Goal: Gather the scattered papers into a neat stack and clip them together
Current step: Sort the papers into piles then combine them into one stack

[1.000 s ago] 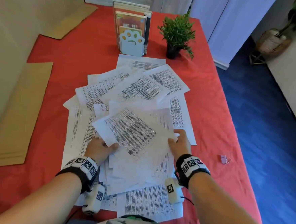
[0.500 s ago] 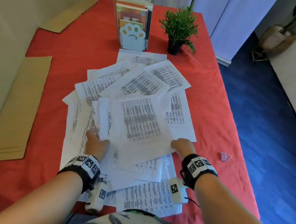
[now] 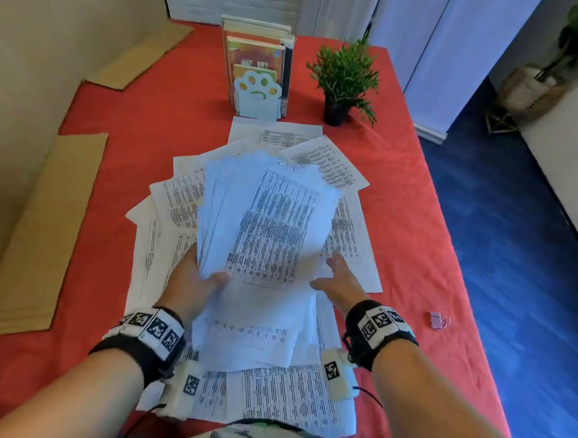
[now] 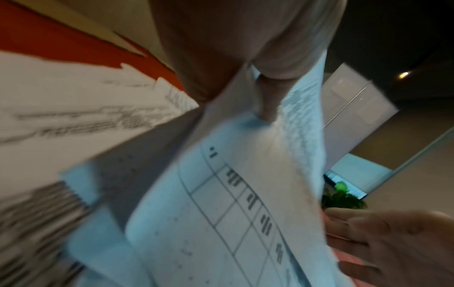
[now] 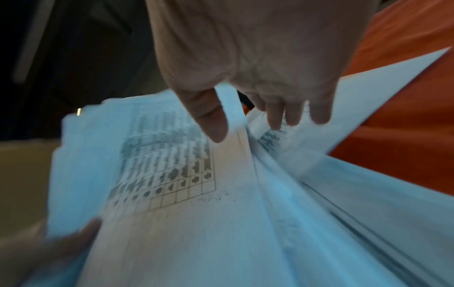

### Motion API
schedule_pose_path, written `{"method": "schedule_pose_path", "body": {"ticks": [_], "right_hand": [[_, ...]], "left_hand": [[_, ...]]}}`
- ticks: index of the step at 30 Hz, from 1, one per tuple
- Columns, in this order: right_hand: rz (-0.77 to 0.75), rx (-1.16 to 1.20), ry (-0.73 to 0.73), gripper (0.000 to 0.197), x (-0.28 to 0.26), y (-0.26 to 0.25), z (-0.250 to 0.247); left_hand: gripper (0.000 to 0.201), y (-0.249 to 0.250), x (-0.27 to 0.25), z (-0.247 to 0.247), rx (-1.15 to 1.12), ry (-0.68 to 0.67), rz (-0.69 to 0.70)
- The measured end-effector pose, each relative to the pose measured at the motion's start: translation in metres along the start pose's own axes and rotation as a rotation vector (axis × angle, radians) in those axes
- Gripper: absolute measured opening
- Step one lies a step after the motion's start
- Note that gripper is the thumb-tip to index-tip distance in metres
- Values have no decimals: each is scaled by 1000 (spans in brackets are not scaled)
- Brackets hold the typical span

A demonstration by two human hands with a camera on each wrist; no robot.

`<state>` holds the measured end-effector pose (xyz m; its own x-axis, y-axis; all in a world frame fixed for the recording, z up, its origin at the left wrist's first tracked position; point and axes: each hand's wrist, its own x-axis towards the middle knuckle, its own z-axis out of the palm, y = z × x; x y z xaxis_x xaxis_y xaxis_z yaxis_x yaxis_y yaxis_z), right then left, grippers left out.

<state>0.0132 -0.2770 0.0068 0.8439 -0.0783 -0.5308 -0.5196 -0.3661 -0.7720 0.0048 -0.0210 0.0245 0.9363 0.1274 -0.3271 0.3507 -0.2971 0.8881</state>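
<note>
We have the gathered sheaf (image 3: pixel 266 224) lifted off the counter (image 3: pixel 123 125) in our left hand (image 3: pixel 190 283), thumb curled over its near-left corner and the other fingers hidden beneath; its long axis runs away from us toward the books, top edge tilted up and fanned unevenly to the left. Our right hand (image 3: pixel 339 280) is at the sheaf's near-right edge, fingers (image 5: pixel 275 116) fairly straight and reaching under that edge toward the loose sheets (image 3: pixel 345 229) lying flat beneath, thumb above; it pinches nothing that we can make out. More loose pages (image 3: pixel 289 396) lie on the counter near our body, and others beyond and to the left, at mixed angles. The binder clip (image 3: pixel 438 320) sits alone on the red cloth well to the right, nearer our right hand; we judge squaring the edges comes before any reach for it.
</note>
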Motion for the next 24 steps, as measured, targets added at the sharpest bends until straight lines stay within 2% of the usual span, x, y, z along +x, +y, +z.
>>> {"method": "schedule_pose_path", "body": {"ticks": [2, 4, 6, 7, 10, 14, 17, 20, 24], "right_hand": [[-59, 302, 42, 94, -2, -18, -6], [-196, 474, 115, 74, -6, -39, -12], [-357, 527, 201, 51, -14, -62, -16], [-431, 512, 252, 46, -16, -71, -17], [-607, 503, 317, 43, -28, -85, -17], [-588, 671, 220, 53, -40, -79, -15], [-546, 708, 216, 61, -46, -73, -14], [-540, 723, 237, 59, -48, -77, -14], [-525, 729, 218, 57, -44, -82, -13]], "left_hand": [[55, 15, -2, -6, -93, -55, 68], [56, 30, 0, -7, -125, -79, 146], [57, 44, 5, -6, -139, -49, 201], [57, 52, 7, -5, -154, -20, 219], [54, 67, 8, -3, -192, 45, 284], [63, 69, 5, -1, -253, 38, 294], [55, 69, 6, 1, -251, 37, 306], [74, 71, 5, 3, -272, 69, 293], [73, 77, 1, 10, -348, 98, 283]]}}
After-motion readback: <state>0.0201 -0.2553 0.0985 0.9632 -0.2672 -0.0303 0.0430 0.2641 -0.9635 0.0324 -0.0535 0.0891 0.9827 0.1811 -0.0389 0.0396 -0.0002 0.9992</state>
